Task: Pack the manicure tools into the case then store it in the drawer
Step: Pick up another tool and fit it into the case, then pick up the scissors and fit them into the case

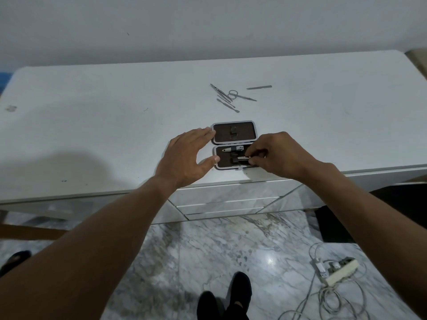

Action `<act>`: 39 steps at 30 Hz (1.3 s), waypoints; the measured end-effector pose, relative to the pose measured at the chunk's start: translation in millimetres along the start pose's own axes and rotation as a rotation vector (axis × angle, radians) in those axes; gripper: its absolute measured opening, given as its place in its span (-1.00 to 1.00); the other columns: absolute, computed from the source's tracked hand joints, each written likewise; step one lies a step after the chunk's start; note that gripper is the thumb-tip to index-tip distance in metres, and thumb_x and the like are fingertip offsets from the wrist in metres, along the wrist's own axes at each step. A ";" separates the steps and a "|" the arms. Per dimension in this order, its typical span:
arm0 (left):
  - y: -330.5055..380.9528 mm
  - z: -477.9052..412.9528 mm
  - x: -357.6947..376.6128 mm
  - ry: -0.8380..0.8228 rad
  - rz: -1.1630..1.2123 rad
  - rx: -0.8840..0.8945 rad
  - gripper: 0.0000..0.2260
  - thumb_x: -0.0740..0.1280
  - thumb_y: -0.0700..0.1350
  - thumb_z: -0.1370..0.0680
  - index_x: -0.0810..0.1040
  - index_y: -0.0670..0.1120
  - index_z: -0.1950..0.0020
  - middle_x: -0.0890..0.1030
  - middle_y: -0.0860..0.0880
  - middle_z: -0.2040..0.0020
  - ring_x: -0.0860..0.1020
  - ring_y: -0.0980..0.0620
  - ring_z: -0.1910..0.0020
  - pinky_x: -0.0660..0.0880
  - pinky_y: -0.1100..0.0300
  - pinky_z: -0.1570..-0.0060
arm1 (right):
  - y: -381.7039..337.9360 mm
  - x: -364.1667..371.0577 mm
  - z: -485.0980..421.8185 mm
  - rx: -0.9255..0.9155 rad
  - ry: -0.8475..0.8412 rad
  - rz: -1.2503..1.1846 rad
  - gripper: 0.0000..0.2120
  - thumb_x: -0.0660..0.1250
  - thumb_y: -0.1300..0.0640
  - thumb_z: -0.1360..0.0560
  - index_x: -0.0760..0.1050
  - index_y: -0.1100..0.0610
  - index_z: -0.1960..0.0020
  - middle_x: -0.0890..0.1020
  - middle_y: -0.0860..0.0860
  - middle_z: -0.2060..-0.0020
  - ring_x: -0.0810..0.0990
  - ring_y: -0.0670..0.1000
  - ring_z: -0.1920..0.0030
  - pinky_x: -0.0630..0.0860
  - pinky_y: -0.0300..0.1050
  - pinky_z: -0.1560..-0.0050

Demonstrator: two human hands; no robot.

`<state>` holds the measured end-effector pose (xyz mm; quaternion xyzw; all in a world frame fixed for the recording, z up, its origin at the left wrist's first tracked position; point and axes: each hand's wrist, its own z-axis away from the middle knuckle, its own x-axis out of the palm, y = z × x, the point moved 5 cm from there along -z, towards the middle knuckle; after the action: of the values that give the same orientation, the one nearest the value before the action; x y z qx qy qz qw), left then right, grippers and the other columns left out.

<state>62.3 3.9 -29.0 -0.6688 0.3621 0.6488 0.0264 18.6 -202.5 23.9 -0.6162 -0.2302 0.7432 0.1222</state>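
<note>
The manicure case [234, 132] lies open near the front edge of the white dresser top [115, 135], dark lining up. A nail clipper [232, 149] sits strapped in its near half. My right hand [277, 153] pinches a second silver clipper [243, 159] inside that near half. My left hand [184, 158] rests against the case's left side, fingers spread, thumb at the near corner. Farther back lie loose tools: small scissors [238, 95], tweezers [218, 90], a cuticle pusher [227, 105] and a nail file [258, 87].
Drawer fronts [226, 197] with mirrored panels sit below the dresser edge, shut. On the marble floor at right lie a power strip [339, 271] and tangled white cables [323, 301]. My feet [226, 299] stand below.
</note>
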 end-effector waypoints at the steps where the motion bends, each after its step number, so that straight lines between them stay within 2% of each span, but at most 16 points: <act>1: 0.1 0.2 -0.1 -0.003 0.001 0.000 -0.41 0.22 0.24 -0.52 0.26 0.08 -0.52 0.32 0.09 -0.50 0.24 0.08 -0.48 0.15 0.06 -0.42 | -1.8 1.2 -0.2 -0.018 -0.005 0.005 -0.81 0.43 0.21 -0.42 0.68 0.09 -0.02 0.71 0.04 0.09 0.61 0.00 0.20 0.56 -0.09 0.04; 3: 0.1 0.5 -0.4 -0.009 -0.002 -0.001 -0.39 0.23 0.24 -0.51 0.26 0.07 -0.52 0.32 0.08 -0.50 0.24 0.08 -0.49 0.15 0.05 -0.42 | -4.9 3.1 -1.1 -0.042 -0.011 0.006 -0.80 0.40 0.22 -0.42 0.68 0.10 -0.03 0.71 0.06 0.11 0.62 0.03 0.20 0.57 -0.05 0.04; 9: -0.6 0.4 -0.1 -0.001 -0.008 -0.011 -0.39 0.25 0.24 -0.50 0.27 0.08 -0.51 0.34 0.07 -0.49 0.26 0.08 -0.48 0.19 0.03 -0.41 | -8.6 6.6 -7.6 -0.088 -0.036 -0.015 -0.81 0.42 0.24 -0.43 0.68 0.12 -0.02 0.70 0.04 0.06 0.62 0.03 0.13 0.56 -0.10 0.02; 24: -1.4 -0.3 1.1 0.007 -0.016 -0.021 -0.39 0.25 0.26 -0.50 0.29 0.09 -0.51 0.34 0.10 -0.49 0.27 0.09 -0.47 0.20 0.04 -0.40 | -6.8 7.1 -5.7 -0.075 -0.013 -0.060 -0.83 0.44 0.17 -0.44 0.68 0.12 -0.03 0.72 0.06 0.08 0.65 0.05 0.11 0.55 -0.07 -0.01; 29: -0.3 0.4 0.6 0.009 0.015 -0.025 -0.41 0.22 0.25 -0.50 0.30 0.09 -0.50 0.36 0.08 -0.48 0.28 0.06 -0.47 0.23 -0.01 -0.41 | -3.2 -16.1 -14.5 -0.022 0.097 -0.067 -0.88 0.41 0.14 -0.47 0.68 0.11 0.02 0.73 0.02 0.10 0.64 0.00 0.11 0.50 -0.20 0.04; 33: 0.0 0.9 0.7 0.010 0.016 -0.017 -0.40 0.21 0.25 -0.49 0.30 0.09 -0.50 0.36 0.09 -0.48 0.29 0.07 -0.47 0.25 0.00 -0.41 | -3.2 -35.4 -44.0 0.023 0.176 -0.051 -0.88 0.38 0.17 -0.47 0.68 0.15 0.07 0.73 0.03 0.11 0.65 0.02 0.08 0.53 -0.14 -0.04; 39: 0.8 1.3 -1.4 0.027 0.049 -0.012 -0.41 0.21 0.22 -0.49 0.34 0.07 -0.49 0.39 0.08 -0.46 0.30 0.09 -0.46 0.26 0.01 -0.41 | 3.6 -43.7 -103.8 0.117 0.228 -0.002 -0.84 0.29 0.25 -0.46 0.66 0.22 0.16 0.72 0.12 0.18 0.65 0.14 0.12 0.58 -0.04 0.02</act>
<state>60.9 4.7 -27.6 -0.6685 0.3747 0.6424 0.0014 129.1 -206.1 45.7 -0.6881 -0.1720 0.6805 0.1841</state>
